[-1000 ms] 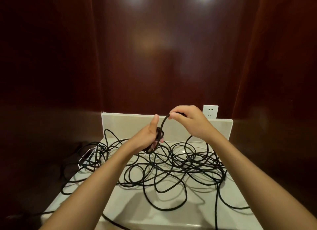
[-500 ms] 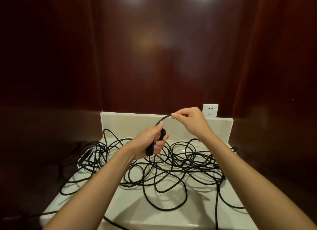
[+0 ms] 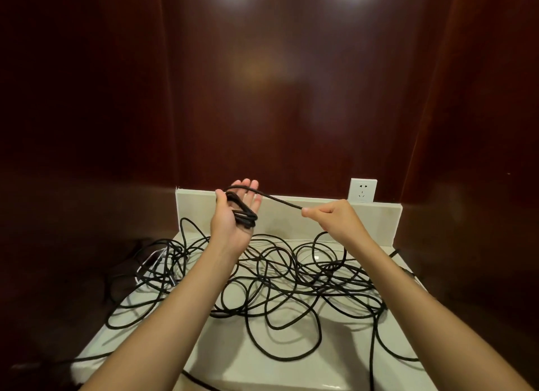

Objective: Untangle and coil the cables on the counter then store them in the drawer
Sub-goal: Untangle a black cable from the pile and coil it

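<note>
- Nearest the camera, long black cables (image 3: 277, 291) lie in a loose tangle across the pale counter (image 3: 227, 364); several loops spill over its left and front edges, and one strand runs off the near right edge.
- No drawer is in view, so storage looks a long way off; only a few turns have been gathered.
- Above the tangle, the left hand (image 3: 236, 215) is held palm up with fingers straight and spread, thumb out to the side. A small coil (image 3: 243, 214) of a few turns lies across the palm and hangs off its lower edge.
- From the coil a taut strand (image 3: 280, 199) runs over to the right hand (image 3: 332, 218), which pinches the strand between thumb and forefinger, other fingers curled under.
- The step in hand appears to be laying another turn onto the coil. To do it well, the right hand would likely let the strand slide through the pinch, feeling for knots, and bring each turn in at the same loop size.
- The left fingers would probably need to close over the coil between turns, or the open palm may let it slip.
- Pulling hard risks tightening crossings in the pile below; lifting slack free first seems safer.
- Farthest back stand the counter's low backsplash (image 3: 320, 212), a white wall socket (image 3: 362, 190) and dark wood panels.
</note>
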Motion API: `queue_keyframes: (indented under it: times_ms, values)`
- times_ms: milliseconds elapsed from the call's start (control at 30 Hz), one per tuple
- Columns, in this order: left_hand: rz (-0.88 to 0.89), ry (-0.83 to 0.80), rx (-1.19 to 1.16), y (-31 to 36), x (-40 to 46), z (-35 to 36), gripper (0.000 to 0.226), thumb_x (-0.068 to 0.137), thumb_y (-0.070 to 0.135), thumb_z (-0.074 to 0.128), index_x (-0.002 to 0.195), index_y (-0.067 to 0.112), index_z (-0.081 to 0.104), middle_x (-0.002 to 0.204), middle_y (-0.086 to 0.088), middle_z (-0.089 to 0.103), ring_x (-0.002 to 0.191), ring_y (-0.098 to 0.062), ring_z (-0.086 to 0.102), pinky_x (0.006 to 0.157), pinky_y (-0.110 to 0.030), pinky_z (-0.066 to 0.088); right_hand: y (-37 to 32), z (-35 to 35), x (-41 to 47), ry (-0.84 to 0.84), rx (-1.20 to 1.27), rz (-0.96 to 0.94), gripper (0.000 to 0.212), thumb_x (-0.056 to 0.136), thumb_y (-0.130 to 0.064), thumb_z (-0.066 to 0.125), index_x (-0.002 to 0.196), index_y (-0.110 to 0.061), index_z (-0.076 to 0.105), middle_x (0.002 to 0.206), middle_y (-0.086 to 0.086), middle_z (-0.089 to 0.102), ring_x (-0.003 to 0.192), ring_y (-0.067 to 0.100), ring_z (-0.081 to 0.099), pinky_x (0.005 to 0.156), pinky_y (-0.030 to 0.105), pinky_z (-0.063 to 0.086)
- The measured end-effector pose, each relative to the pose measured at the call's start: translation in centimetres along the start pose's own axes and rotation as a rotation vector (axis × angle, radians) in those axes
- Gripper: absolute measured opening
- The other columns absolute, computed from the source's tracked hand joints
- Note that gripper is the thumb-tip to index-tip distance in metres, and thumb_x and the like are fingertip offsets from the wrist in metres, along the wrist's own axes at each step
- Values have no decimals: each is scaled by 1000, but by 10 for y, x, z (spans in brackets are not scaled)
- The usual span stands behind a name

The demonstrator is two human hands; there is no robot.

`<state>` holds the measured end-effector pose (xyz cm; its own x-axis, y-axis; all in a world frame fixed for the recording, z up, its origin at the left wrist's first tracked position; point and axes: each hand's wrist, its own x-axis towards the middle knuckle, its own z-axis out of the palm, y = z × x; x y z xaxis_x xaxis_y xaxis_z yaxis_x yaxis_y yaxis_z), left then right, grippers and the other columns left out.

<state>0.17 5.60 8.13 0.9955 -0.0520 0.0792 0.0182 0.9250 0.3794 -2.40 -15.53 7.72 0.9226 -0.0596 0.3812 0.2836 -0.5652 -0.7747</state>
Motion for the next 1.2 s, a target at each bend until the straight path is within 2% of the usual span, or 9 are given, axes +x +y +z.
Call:
queue_keyframes:
  times_ms: [167,267,400,533,667,867,967,1100,1200]
  values:
    - [37,65,-34,15,7,1,46,109,44,32,89,9,53,67,-3,53,49,-12,55,51,-25,54,17,-6,-1,-37,-35,22,63,76,-55,74,64,5,60,61,26,48,58,15,38,69,27,36]
    - [104,59,235,16,9,0,41,109,42,33,87,12,50,61,2,46,43,-7,39,42,-20,39,17,-12,-7,-61,-84,3,18,84,-36,77,75,-21,77,65,-2,69,57,-2,54,64,17,40]
    - [308,73,792,15,5,-2,37,107,36,42,83,12,56,55,5,48,44,-8,40,43,-22,35,8,-15,-12,-155,-173,-155,9,92,-24,68,88,-27,76,66,-23,66,63,-9,57,60,8,37]
    - [424,18,1357,10,7,-6,45,105,42,45,74,13,60,54,3,50,47,-13,43,52,-30,37,-8,-15,-15,-254,-238,-275,12,94,-26,66,95,-23,77,77,-19,69,74,-2,61,67,16,42]
    - [314,-172,1747,-2,-1,-6,67,105,53,32,72,5,66,56,0,54,52,-15,49,58,-31,36,-27,-12,-17,-258,-182,-392,12,94,-21,66,94,-17,78,79,-14,71,74,3,62,69,21,45]
    - [-131,-471,1641,-15,-22,-13,99,84,82,-1,77,12,69,63,0,57,55,-12,47,56,-27,39,-43,-5,-7,-131,-140,-397,16,95,-18,64,85,-16,76,65,-28,64,66,-7,58,64,11,38]
    - [-309,-613,1598,-15,-28,-11,106,74,94,-3,76,16,70,64,0,53,56,-13,41,53,-27,36,-41,-1,-5,-92,-109,-366,16,93,-22,66,83,-16,76,68,-15,68,66,-1,58,64,21,43]
    - [-471,-752,1490,-10,-36,-3,56,98,63,42,76,15,59,58,1,39,50,-10,30,47,-22,26,-37,5,-4,-44,-58,-294,22,88,-30,72,77,-11,76,61,5,59,57,10,44,58,31,36]
    - [-469,-775,1363,-4,-33,-12,41,101,47,51,75,15,55,58,1,37,50,-11,28,46,-20,25,-31,4,-2,-21,-30,-188,28,83,-35,77,70,-10,74,52,-5,46,51,5,35,53,24,30]
